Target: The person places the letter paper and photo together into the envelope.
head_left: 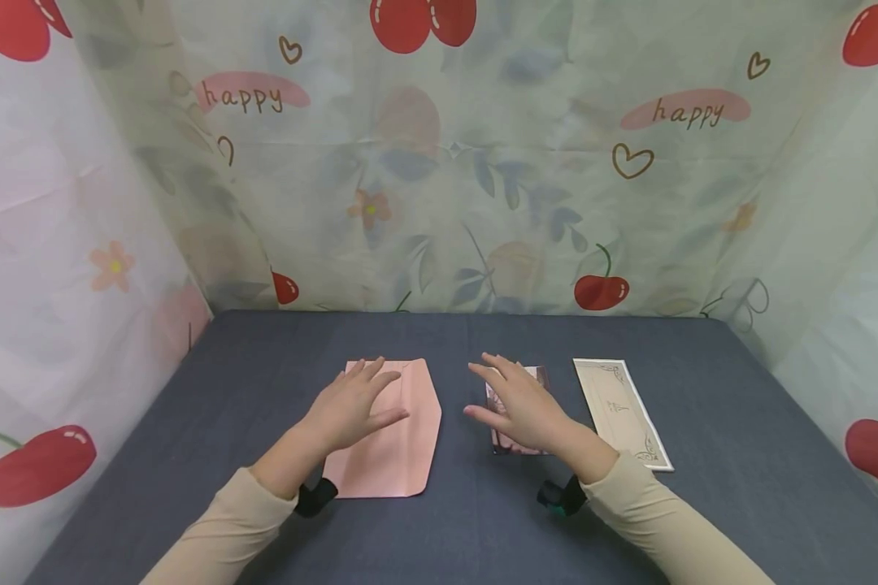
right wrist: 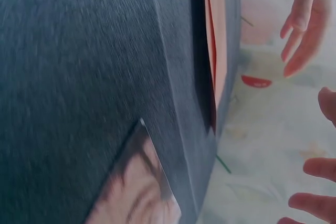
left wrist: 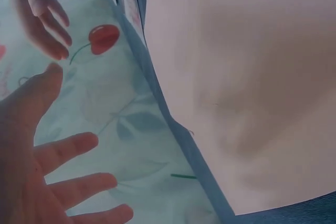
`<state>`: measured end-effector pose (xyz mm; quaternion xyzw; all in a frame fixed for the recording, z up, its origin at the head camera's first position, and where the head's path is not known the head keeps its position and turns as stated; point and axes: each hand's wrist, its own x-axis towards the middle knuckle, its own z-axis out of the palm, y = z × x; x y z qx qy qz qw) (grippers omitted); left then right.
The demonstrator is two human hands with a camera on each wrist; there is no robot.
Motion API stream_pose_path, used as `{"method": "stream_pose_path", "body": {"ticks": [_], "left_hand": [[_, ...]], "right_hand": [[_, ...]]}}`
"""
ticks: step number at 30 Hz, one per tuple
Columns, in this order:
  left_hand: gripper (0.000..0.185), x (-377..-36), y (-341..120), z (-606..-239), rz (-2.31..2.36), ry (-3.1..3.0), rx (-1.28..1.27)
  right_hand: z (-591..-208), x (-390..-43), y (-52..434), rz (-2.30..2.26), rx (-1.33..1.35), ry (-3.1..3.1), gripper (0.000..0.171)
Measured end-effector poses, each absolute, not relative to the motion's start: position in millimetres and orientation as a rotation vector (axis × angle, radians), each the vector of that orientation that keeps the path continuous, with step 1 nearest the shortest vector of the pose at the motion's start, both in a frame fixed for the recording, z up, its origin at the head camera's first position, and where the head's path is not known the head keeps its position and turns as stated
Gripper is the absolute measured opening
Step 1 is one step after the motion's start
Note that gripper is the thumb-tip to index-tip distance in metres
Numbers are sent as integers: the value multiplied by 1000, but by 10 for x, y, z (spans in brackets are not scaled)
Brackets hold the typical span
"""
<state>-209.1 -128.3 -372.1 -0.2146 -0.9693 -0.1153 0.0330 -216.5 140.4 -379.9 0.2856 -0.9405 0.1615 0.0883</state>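
Spread left hand (head_left: 349, 409) over envelope (head_left: 401, 451), toward left edge of desk (head_left: 475, 528), right hand (head_left: 524, 408) over picture card (head_left: 506, 444); gripped nothing. Couldn't see inside envelope.

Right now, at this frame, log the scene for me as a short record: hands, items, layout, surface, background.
left hand: above the pink envelope, fingers spread, holding nothing
right hand: above the picture card, fingers spread, holding nothing
pink envelope: lying on the table at the person's left
picture card: lying in the middle, partly hidden by the right hand in the head view
cream card: rightmost, white border, ornamented corners
table: dark cover
background: curtain with cherries, leaves and "happy" lettering
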Motion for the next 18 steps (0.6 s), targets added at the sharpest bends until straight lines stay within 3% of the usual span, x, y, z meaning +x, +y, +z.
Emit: {"method": "stream_pose_path", "body": {"ticks": [11,18], "left_hand": [[49,-2106,-1333,-3882,-454,-3126,-711],[52,-2081,-1328,-3936,-501,-3179,-725]], "right_hand": [[-3954,-2179,1196,535,1010,-2884,56],[-4030,-2186,1088,578,1130,-2900,55]]}}
